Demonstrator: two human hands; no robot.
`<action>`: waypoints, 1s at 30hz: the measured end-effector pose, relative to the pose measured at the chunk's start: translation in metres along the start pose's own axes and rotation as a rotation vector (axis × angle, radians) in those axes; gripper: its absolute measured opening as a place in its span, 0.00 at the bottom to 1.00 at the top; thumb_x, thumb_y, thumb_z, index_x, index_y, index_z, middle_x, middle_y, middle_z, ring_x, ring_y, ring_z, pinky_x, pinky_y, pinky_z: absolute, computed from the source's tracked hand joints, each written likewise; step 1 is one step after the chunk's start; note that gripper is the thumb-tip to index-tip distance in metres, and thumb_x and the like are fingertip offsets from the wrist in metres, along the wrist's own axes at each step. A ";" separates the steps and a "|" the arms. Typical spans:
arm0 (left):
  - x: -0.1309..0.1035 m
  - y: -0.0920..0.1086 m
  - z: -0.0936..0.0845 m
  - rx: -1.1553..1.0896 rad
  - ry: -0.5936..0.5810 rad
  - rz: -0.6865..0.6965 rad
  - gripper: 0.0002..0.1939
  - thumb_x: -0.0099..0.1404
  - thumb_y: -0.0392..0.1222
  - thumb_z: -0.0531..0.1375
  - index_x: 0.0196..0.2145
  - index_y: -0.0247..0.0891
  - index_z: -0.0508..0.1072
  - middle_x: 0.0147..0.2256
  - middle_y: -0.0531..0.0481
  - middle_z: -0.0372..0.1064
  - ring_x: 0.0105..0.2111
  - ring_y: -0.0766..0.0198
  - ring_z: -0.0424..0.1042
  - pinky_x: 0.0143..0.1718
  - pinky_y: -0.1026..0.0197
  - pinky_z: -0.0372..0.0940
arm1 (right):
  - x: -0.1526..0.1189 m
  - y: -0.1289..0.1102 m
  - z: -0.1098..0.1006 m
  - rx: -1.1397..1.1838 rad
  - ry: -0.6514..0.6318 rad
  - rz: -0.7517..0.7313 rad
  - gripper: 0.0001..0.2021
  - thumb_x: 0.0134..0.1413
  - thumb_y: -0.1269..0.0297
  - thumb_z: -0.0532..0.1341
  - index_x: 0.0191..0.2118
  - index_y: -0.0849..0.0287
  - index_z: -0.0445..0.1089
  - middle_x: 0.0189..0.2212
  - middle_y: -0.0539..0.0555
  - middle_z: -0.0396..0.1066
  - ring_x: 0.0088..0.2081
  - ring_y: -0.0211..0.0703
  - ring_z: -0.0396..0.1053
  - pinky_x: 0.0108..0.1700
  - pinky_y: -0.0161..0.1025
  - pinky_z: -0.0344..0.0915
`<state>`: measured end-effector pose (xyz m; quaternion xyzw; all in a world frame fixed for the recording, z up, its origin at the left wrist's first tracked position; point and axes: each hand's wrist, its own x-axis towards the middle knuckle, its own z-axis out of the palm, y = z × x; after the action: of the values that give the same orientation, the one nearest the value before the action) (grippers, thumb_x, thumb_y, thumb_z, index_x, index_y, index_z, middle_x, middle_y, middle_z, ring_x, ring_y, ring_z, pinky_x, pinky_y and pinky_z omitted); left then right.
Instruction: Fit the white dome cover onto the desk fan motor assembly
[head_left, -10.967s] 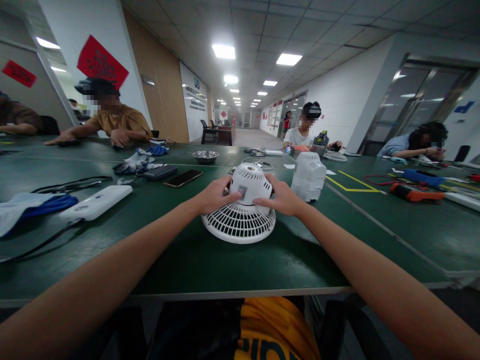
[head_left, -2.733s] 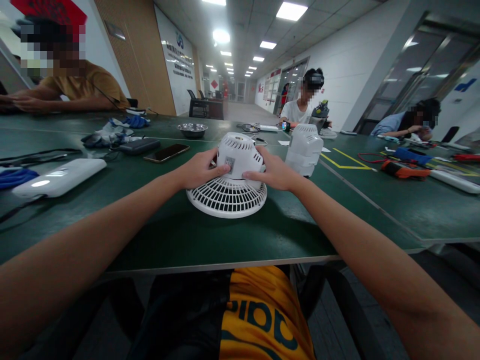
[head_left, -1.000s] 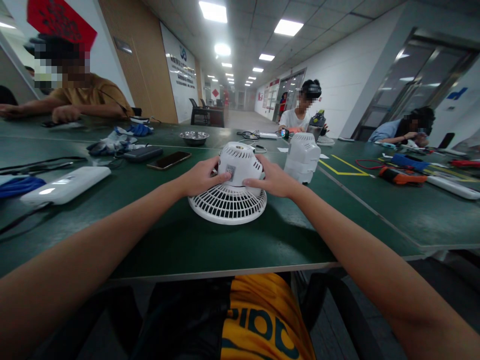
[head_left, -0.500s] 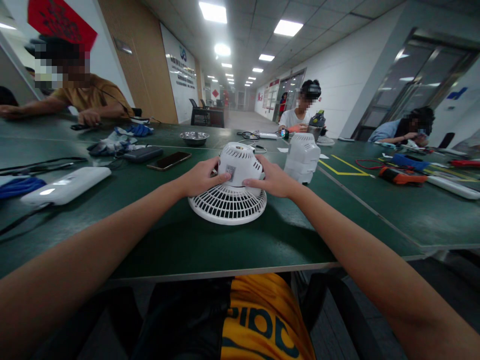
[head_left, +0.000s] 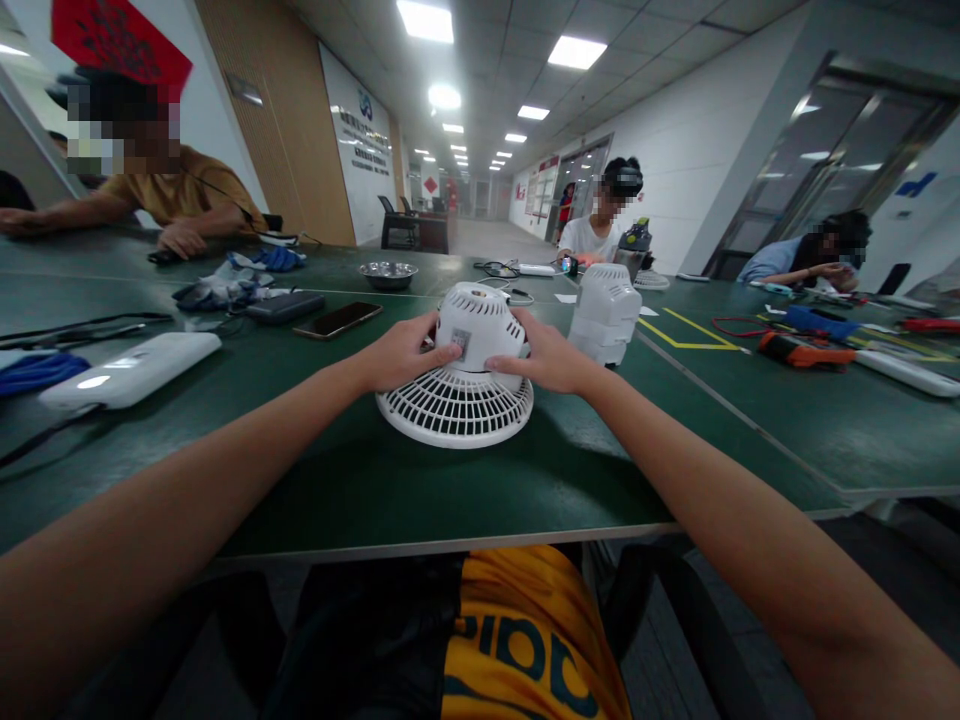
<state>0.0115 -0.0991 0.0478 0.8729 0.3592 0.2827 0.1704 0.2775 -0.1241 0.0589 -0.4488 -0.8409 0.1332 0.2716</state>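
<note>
A white fan head [head_left: 461, 410] rests grille-down on the green table [head_left: 465, 500], its rounded motor housing facing up with a small printed label on it. My left hand [head_left: 401, 352] grips the housing from the left, thumb pressed beside the label. From the other side my right hand [head_left: 551, 356] holds the same housing, its thumb on the near face. The far fingers of both hands are hidden behind the housing. Just beyond my right hand stands a white plastic fan base [head_left: 602, 315], upright on the table.
Left of me lie a phone [head_left: 339, 320], a dark case [head_left: 285, 306] and a white power bank [head_left: 135, 370] with a cable. A metal bowl [head_left: 388, 275] sits farther back. An orange multimeter [head_left: 804, 350] is at right. Several people sit around the table.
Both hands keep the same hold on the fan head, which stays in place. At the far left, another person's hand has shifted slightly.
</note>
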 end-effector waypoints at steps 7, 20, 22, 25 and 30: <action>0.001 -0.002 0.001 0.013 -0.003 0.006 0.37 0.66 0.67 0.54 0.60 0.35 0.66 0.57 0.35 0.71 0.52 0.45 0.72 0.50 0.47 0.67 | 0.000 -0.001 0.000 0.004 0.005 0.006 0.42 0.51 0.41 0.66 0.66 0.58 0.55 0.59 0.64 0.69 0.57 0.65 0.69 0.59 0.64 0.64; 0.000 -0.001 0.000 0.026 0.011 0.007 0.39 0.65 0.69 0.53 0.59 0.34 0.66 0.56 0.35 0.71 0.51 0.44 0.72 0.50 0.47 0.67 | 0.001 0.000 0.001 -0.007 0.010 -0.002 0.43 0.51 0.41 0.66 0.66 0.59 0.56 0.58 0.64 0.70 0.56 0.65 0.70 0.59 0.63 0.64; 0.000 -0.001 0.001 0.016 0.009 0.011 0.39 0.65 0.68 0.53 0.60 0.34 0.66 0.56 0.35 0.71 0.51 0.44 0.72 0.50 0.48 0.67 | 0.000 -0.001 0.001 -0.008 0.010 0.002 0.43 0.51 0.41 0.66 0.66 0.59 0.56 0.58 0.64 0.70 0.56 0.65 0.70 0.59 0.63 0.64; 0.001 -0.003 0.001 0.016 0.011 0.012 0.38 0.66 0.67 0.54 0.59 0.33 0.67 0.56 0.35 0.71 0.51 0.44 0.73 0.50 0.48 0.67 | 0.000 -0.001 0.001 -0.002 0.005 0.000 0.43 0.51 0.40 0.66 0.66 0.59 0.55 0.58 0.64 0.70 0.56 0.65 0.70 0.59 0.63 0.64; 0.002 -0.005 0.001 0.022 0.007 0.023 0.36 0.66 0.66 0.54 0.59 0.33 0.67 0.56 0.35 0.71 0.51 0.45 0.73 0.50 0.47 0.67 | 0.000 -0.001 0.000 -0.004 0.005 -0.002 0.43 0.51 0.40 0.65 0.66 0.58 0.55 0.59 0.64 0.69 0.56 0.65 0.70 0.59 0.64 0.64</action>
<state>0.0105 -0.0947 0.0447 0.8778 0.3529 0.2838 0.1564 0.2767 -0.1248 0.0592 -0.4487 -0.8409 0.1299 0.2731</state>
